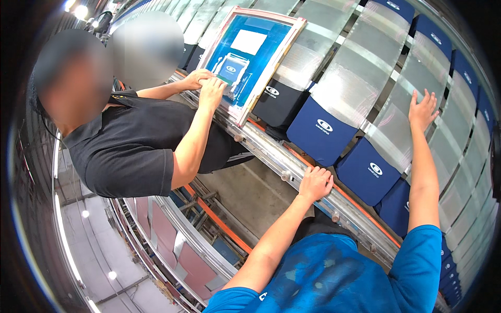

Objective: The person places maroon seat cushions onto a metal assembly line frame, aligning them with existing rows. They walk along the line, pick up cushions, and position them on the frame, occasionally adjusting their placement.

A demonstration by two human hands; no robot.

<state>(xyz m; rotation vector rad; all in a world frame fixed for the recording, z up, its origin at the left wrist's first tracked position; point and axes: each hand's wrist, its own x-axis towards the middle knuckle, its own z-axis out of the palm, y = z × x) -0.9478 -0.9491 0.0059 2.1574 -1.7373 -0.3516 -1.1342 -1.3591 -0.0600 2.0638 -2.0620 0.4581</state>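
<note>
Nearest to me, my left hand (315, 183) lies on the silver metal rail (266, 154) along the bench's edge, its fingers bent and close together; whether they grip it or only rest there, I cannot tell. The rail looks stiff, heavy and smooth, so I'd take it over its top edge, clear of the protruding bolts.

Just beyond the rail, a navy-blue fabric-like flap with a white oval mark (370, 169) hangs at the near end of a grey, glossy, see-through panel (395, 122), which lies along the bench. My right hand (424, 110) is at that panel's right edge, fingers spread wide; the fisheye bend makes contact hard to judge. I'd expect the panel to be light, thin, pliant and a little slippery, best held flat by its side edges, away from the mark.

Farther off to the left, a co-worker's hands (211, 91) are at the near end of a rectangular, pale-bordered frame with blue mesh (270, 58), likely rigid around a delicate sheet; its border is the place to hold.
</note>
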